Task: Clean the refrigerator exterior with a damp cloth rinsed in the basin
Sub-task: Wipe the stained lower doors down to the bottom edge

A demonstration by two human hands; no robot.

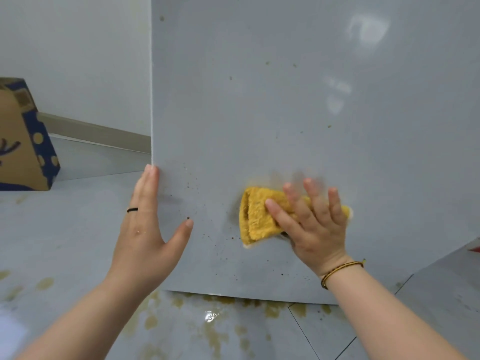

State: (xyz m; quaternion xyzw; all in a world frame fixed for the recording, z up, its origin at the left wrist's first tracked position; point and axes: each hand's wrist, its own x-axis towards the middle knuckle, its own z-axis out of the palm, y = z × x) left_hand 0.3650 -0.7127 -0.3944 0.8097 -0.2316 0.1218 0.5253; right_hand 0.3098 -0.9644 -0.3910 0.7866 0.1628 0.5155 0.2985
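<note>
Step in hand: wiping the refrigerator (285, 100) side panel, low section. The right hand (317, 224) lies flat on the yellow cloth (255, 216), fingers spread & straight, pressing it to the panel a bit above the fridge's btm edge. No pinch, just palm pressure. The fingertips look blurred, so prob. mid-stroke. The left hand (145, 229) rests on the fridge's left edge, fingers straight & together along the corner, thumb out on the panel face: bracing, holding nothing. Brown specks (188, 218) dot the panel between the two hands, w/ more higher up. Yellowish stains (215, 333) mark the floor below the fridge, and a cardboard box (23, 141) stands left of it. Basin not in view. Next move prob. calls for sliding the cloth left over those specks w/ firm flat pressure, then upward, w/ a rinse once it loads up.
</note>
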